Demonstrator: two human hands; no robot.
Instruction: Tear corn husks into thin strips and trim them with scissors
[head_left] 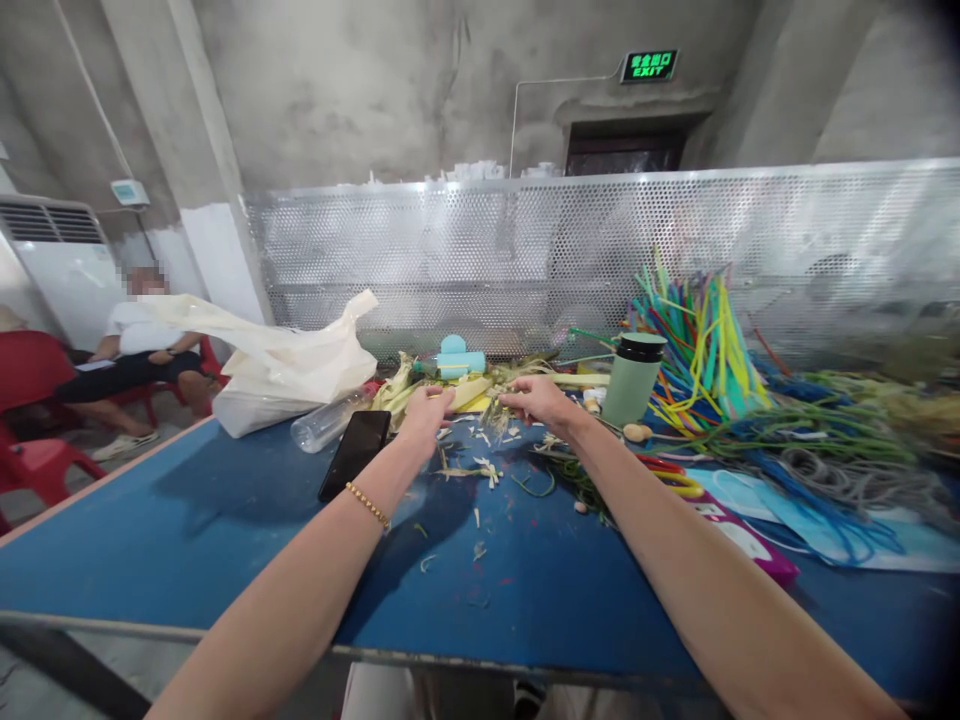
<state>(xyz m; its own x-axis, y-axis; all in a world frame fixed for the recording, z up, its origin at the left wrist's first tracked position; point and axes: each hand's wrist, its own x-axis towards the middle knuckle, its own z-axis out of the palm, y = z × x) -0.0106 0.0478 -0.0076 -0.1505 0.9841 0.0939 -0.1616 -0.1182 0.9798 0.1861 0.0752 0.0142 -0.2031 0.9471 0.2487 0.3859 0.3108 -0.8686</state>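
Both arms reach over the blue table (262, 540) to a pile of pale, dry husk-like strips (401, 385) at its far side. My right hand (538, 400) has its fingertips pinched on a wispy tuft of dry plant strands (496, 412). Across a small gap, my left hand (427, 412) is curled beside the strips, thumb and fingers close together. What lies between those fingers is too small to make out. Short white and greenish scraps (489, 470) are scattered on the table below both hands.
Left of my hands are a black phone (358, 455), a clear plastic bottle (326, 425) and a white bag (300, 370). At right stand a green tumbler (632, 385), colourful strips (705, 340) and tangled cords (847, 440). A perforated metal screen (420, 250) closes the back. A person (146, 335) sits far left.
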